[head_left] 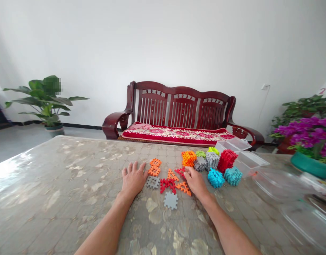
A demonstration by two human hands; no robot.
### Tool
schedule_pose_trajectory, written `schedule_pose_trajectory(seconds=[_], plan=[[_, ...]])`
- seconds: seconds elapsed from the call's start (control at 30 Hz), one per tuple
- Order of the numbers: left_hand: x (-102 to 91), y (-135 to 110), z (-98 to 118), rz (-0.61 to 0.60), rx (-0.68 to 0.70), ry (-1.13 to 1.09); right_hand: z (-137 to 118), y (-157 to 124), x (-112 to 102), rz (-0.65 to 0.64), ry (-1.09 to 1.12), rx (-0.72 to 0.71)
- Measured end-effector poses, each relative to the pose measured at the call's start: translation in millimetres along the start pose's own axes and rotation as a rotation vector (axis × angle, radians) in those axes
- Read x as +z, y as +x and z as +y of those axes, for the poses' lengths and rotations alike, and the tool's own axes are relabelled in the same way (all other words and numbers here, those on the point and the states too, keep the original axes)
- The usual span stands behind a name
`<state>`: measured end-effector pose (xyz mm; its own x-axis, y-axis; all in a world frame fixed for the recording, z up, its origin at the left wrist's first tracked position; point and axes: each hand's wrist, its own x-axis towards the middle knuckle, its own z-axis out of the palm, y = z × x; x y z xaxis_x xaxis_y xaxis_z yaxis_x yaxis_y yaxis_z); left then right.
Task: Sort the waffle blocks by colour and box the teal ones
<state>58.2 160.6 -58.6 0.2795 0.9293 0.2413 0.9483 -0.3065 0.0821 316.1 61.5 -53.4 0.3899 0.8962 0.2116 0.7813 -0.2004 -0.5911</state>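
The left hand [133, 180] lies flat on the surface [59, 184], palm down, fingers spread, holding nothing. The right hand [196, 181] rests well apart from it, and its fingertips are at a small red flat piece [180, 171]. I cannot tell if the fingers grip that piece or only touch it.

Between the 2 hands lie loose flat toy pieces. There are 2 orange squares [155, 166] just beside the left fingers, a grey square [153, 182], a red bunch [167, 185], an orange triangle [172, 175] and a pale blue square [170, 200] nearest the person.

Past the right hand sit built blocks, close together. These are an orange block [189, 158], a grey block [212, 160], a red block [227, 160], a blue block [215, 177] and a teal block [233, 176]. Clear plastic boxes [252, 161] stand behind and to the right of them.

A dark wooden bench [179, 106] with a red cushion stands behind the surface. Purple flowers [309, 132] are on the right.
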Motion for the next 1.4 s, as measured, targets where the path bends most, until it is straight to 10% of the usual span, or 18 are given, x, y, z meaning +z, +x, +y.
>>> schedule_pose_trajectory(seconds=[0.83, 1.4], plan=[[6.2, 1.9, -2.7, 0.016, 0.006, -0.015, -47.1, -29.7, 5.1, -0.085, -0.283, -0.359], [4.8, 1.7, -2.0, -0.005, -0.006, -0.024, -16.1, 12.7, -2.6, 0.055, 0.094, -0.002]])
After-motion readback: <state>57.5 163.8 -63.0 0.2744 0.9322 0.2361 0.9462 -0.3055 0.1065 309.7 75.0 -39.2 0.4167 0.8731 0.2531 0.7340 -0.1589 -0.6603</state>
